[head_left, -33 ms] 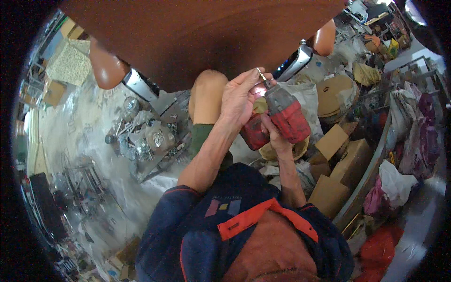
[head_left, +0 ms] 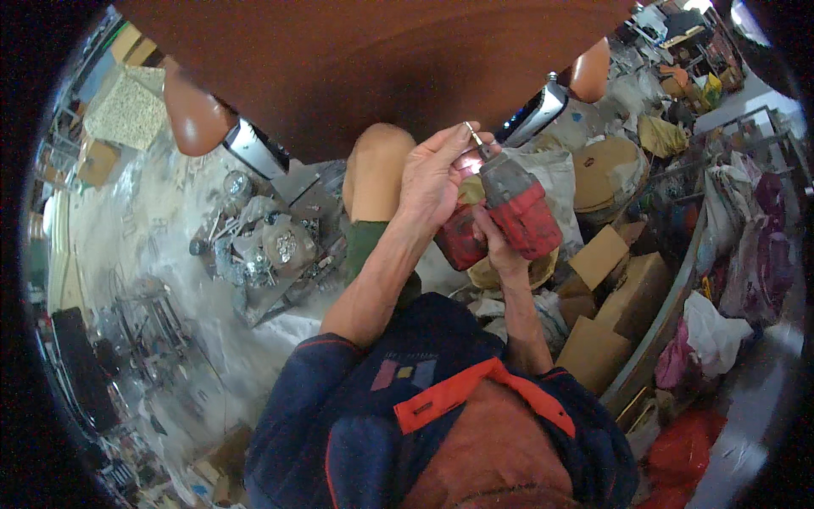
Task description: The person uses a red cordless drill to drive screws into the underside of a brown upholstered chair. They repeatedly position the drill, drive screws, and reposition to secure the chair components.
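Brown worktop (head_left: 373,59) cut off by top edge; right hand (head_left: 500,250) mostly hidden behind red drill (head_left: 517,216); lower-left floor clutter blurred.

i see a red power drill (head_left: 519,216) with a grey chuck and worn, dusty casing, held up in the air under the brown underside of a wooden top. it is tilted, nose pointing up and to the left. a thin metal bit (head_left: 474,137) sticks out of the chuck, its tip just short of the wood. a small light glows by the chuck.
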Motion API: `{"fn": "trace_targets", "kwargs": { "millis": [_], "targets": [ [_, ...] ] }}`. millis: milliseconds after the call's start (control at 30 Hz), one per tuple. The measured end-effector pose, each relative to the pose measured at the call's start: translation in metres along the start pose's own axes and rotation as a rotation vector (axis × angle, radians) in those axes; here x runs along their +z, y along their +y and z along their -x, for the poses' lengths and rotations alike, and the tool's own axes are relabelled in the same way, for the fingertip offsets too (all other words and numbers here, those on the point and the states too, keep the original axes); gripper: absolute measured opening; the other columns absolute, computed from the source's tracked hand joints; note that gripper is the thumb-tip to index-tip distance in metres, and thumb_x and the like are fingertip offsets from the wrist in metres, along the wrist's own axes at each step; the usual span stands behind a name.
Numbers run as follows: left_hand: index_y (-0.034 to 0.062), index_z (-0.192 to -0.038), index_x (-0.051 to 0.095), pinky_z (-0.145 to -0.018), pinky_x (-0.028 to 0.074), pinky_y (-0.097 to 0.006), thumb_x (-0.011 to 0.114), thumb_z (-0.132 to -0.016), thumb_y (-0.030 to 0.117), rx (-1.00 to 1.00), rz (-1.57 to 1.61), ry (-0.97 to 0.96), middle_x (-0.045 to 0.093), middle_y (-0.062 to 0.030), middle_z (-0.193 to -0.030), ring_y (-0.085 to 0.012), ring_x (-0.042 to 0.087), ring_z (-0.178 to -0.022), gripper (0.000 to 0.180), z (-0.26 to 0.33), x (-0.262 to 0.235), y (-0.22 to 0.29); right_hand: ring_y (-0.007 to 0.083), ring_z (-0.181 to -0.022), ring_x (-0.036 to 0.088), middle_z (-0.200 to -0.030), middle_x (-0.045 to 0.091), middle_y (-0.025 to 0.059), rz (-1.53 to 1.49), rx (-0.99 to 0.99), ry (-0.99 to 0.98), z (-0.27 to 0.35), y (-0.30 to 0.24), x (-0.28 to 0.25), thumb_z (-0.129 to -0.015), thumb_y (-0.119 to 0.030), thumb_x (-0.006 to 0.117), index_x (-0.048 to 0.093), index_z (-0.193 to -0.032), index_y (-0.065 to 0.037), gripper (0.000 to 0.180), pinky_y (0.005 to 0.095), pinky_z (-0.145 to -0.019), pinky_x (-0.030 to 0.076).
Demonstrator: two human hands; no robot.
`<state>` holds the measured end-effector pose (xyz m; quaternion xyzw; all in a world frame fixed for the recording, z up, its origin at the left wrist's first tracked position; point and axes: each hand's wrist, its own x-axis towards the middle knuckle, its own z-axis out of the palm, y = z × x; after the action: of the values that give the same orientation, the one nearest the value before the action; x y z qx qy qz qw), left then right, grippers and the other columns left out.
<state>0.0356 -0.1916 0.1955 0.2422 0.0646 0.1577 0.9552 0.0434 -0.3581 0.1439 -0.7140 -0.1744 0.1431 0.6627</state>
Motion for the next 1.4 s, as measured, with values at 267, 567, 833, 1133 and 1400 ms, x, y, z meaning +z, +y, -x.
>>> {"fn": "trace_targets", "kwargs": {
  "millis": [267,567,833,1133,1400],
  "targets": [
    [-0.0046,-0.117,0.064,-0.089,0.058,-0.039,0.061,-0.099,0.012,0.002,-0.066,0.062,0.071,-0.0173,-0.107,-0.0281,0.07,-0.1,0.025,0.013,-0.012,0.022,0.012,-0.072,0.059,-0.086,0.064,0.0012,0.192,-0.036,-0.014,0.002,0.008,0.012,-0.093,-0.012,0.069,0.066,-0.104,-0.006,0.012,0.0304,-0.066,0.048],
    [-0.0028,-0.119,0.059,-0.071,0.058,-0.034,0.066,-0.093,0.008,0.719,-0.636,0.89,0.072,-0.0156,-0.1,-0.0228,0.072,-0.084,0.029,0.115,-0.212,0.134,0.0121,-0.079,0.057,-0.091,0.062,0.0026,0.355,0.035,-0.19,0.014,0.043,-0.029,-0.09,-0.009,0.071,0.063,-0.109,-0.006,0.022,0.0304,-0.072,0.046],
    [-0.0017,-0.101,0.071,-0.081,0.054,-0.043,0.062,-0.09,0.019,-0.031,-1.797,0.83,0.074,-0.0187,-0.09,-0.0355,0.071,-0.092,0.025,0.157,-0.463,0.146,0.0141,-0.089,0.057,-0.1,0.063,0.004,0.413,0.08,-0.237,0.028,0.058,-0.039,-0.086,-0.013,0.074,0.062,-0.113,-0.007,0.03,0.0329,-0.08,0.046],
    [0.0018,-0.133,0.057,-0.081,0.049,-0.047,0.059,-0.097,0.041,0.21,-2.292,0.443,0.066,-0.0159,-0.104,-0.032,0.06,-0.09,0.053,0.103,-0.536,0.116,0.0163,-0.101,0.058,-0.11,0.063,0.0056,0.374,-0.052,-0.183,0.063,0.064,-0.053,-0.082,-0.017,0.078,0.061,-0.117,-0.009,0.04,0.0356,-0.089,0.046],
    [0.0029,-0.104,0.069,-0.082,0.05,-0.043,0.06,-0.088,0.021,-0.458,-2.546,0.246,0.07,-0.0135,-0.099,-0.0311,0.065,-0.092,0.025,0.106,-0.525,0.123,0.0183,-0.111,0.058,-0.118,0.063,0.007,0.521,-0.178,-0.081,0.073,0.068,-0.053,-0.079,-0.021,0.082,0.06,-0.121,-0.01,0.049,0.038,-0.097,0.046]
  ]
}}
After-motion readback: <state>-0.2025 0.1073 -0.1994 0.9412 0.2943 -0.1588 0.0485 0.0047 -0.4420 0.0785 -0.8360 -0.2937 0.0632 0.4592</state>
